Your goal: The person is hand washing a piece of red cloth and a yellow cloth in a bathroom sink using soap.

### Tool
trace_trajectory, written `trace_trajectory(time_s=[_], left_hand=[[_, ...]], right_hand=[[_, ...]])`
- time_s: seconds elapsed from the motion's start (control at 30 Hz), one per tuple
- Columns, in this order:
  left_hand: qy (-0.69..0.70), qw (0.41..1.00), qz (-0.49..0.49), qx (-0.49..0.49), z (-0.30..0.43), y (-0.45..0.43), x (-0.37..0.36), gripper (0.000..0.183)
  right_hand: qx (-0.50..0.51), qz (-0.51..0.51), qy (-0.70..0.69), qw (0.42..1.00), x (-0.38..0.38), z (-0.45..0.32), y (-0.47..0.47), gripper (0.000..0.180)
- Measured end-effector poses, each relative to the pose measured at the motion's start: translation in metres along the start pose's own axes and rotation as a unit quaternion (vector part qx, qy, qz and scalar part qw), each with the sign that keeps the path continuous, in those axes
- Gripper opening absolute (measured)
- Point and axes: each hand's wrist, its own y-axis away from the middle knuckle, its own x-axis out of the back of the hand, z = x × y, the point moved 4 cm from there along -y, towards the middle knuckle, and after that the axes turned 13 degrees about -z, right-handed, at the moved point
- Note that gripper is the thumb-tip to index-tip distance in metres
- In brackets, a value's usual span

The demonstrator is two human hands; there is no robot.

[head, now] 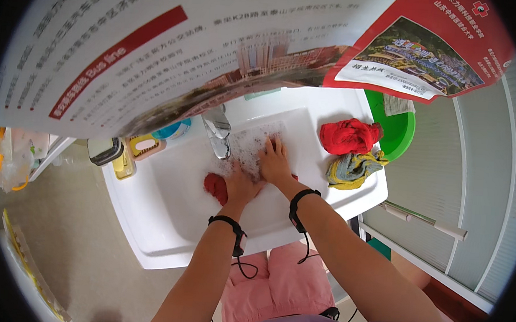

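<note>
A wet red cloth (215,187) lies partly under soapy water in the white washbasin (161,217). My left hand (241,183) rests against this cloth, its fingers hidden in the suds. Just to the right, my right hand (276,161) dips into the foam (252,145) with its fingers somewhat apart and the tips covered. A bit of red shows beside the right wrist. Whether either hand grips the cloth is hidden. The chrome faucet (219,134) stands behind the hands, with its spout over the basin.
On the right rim sit a bunched red cloth (348,136) and a yellow-and-grey cloth (356,169), beside a green basin (395,134). Soap boxes (144,146) and a brush (104,150) occupy the left corner. A printed sheet (193,59) bearing writing hangs across the upper view.
</note>
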Motion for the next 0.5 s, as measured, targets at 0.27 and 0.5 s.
trace_trajectory(time_s=[0.27, 0.5], left_hand=[[-0.190, 0.977, 0.098, -0.012, 0.015, 0.027, 0.057, 0.087], [0.014, 0.996, 0.074, 0.041, -0.075, 0.058, 0.037, 0.075]], right_hand=[[0.113, 0.047, 0.271, 0.955, -0.003, 0.020, 0.028, 0.061], [0.026, -0.079, 0.067, 0.994, 0.021, -0.038, 0.018, 0.063]])
